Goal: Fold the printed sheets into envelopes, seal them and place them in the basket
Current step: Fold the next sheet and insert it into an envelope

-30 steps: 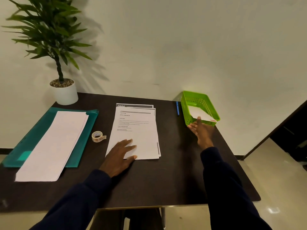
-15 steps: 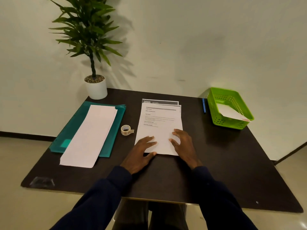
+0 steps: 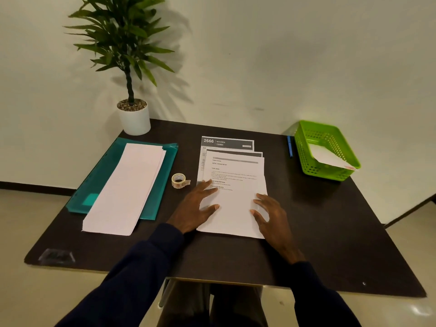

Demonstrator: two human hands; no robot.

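Note:
A small stack of printed sheets [image 3: 236,180] lies in the middle of the dark table. My left hand [image 3: 197,206] rests flat on the stack's left edge with fingers spread. On the right edge of the top sheet lies my right hand [image 3: 271,218], fingers straight. A stack of long white envelopes [image 3: 127,185] sits on a teal folder [image 3: 94,185] at the left. Between the folder and the sheets stands a roll of clear tape [image 3: 179,180]. The green basket [image 3: 306,147] at the back right holds one white envelope [image 3: 328,156].
A potted plant in a white pot [image 3: 134,116] stands at the back left against the wall. A blue pen [image 3: 289,146] lies just left of the basket. The table's front edge [image 3: 212,279] is close to my body.
My right hand came back from the basket and now rests on the printed sheets. My left hand slid a little up the sheet's left edge. The view turned left.

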